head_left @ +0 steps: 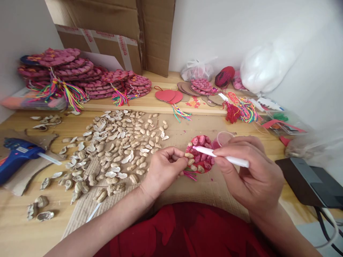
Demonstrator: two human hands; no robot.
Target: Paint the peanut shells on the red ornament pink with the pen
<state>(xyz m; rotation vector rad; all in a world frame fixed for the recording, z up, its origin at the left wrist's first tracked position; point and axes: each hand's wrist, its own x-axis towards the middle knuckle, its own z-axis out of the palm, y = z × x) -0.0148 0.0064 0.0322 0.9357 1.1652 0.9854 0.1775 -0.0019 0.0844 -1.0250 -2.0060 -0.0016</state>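
Observation:
A round red disc (205,166) covered with peanut shells lies low in front of me. Most of its shells are painted pink, while a few along the left and lower edge are still bare tan. My left hand (167,166) pinches the disc's left edge between thumb and fingers. Above it, my right hand (249,171) grips a white-handled paintbrush (232,160) like a pen, its pink tip against a shell near the upper left rim. Close behind the brush stands a small clear cup (224,138) with pink paint. Colourful threads (190,175) hang from the disc.
Loose peanut shells (118,142) spread across cardboard on the left, near a blue glue gun (21,157). Stacks of pink discs (61,67) stand on the back ledge. Red discs (168,95) and tassels (245,109) lie along it. A dark device (308,182) with cables sits right.

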